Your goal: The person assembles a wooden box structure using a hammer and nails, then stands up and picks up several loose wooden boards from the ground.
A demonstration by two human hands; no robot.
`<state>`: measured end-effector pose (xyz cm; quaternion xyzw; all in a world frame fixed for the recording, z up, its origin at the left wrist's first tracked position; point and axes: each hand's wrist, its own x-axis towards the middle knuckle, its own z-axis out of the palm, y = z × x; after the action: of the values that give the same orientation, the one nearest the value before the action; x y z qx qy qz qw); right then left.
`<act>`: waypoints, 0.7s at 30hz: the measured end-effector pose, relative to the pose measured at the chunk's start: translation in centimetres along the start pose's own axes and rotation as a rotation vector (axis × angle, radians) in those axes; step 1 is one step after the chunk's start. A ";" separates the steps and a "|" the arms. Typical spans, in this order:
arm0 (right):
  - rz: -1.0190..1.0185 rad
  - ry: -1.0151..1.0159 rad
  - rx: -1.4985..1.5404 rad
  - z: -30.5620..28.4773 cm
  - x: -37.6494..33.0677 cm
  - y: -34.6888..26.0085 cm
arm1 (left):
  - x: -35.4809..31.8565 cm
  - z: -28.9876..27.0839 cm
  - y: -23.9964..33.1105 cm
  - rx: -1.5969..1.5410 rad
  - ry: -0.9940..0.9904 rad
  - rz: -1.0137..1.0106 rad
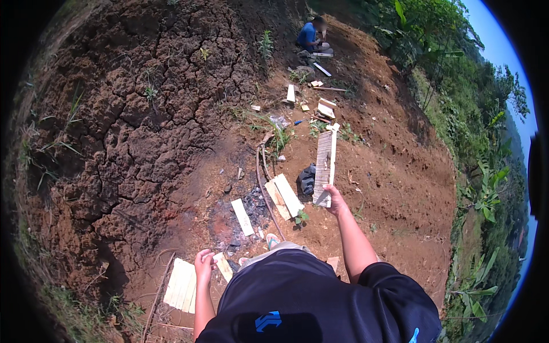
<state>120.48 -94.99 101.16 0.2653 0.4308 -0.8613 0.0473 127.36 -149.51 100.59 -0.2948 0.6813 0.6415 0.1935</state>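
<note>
"Steadying it well?"

"My left hand [204, 265] is hanging half-curled, seemingly empty, beside a pale panel [180, 286]. My right hand [333, 197] is clasping the near end of a ridged board [322, 153] extending ahead; I'm thinking gripping nearer its middle is steadier."

Wears a smooth, near-black shirt [337, 297], spread wide below and between the left hand [205, 266] and the right hand [333, 199]. Shows a short, loose sleeve [382, 274] below the right hand, leaving the forearm [355, 240] bare. Bears an angular bright-blue emblem [267, 321] on the shirt, below and to the right of the left hand, plus a smaller light-blue mark [414, 335] well below the right hand. Has pale khaki legwear [287, 245] and a light-strapped sandal [272, 239], both between the hands.
</note>
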 end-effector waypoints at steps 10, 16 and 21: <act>-0.474 0.084 -0.249 4.8 1.1 -2.3 | 0.9 -1.2 0.7 0.004 0.040 0.024; -0.590 0.694 -0.721 3.3 3.1 -2.8 | 1.2 -0.2 0.4 0.008 0.005 0.020; -0.559 1.283 -0.874 8.1 1.4 -1.9 | 0.6 -1.2 0.2 0.004 0.024 0.018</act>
<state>115.32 -99.78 105.74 0.5463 0.7204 -0.2771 -0.3253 126.88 -150.80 100.48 -0.2960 0.6875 0.6381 0.1803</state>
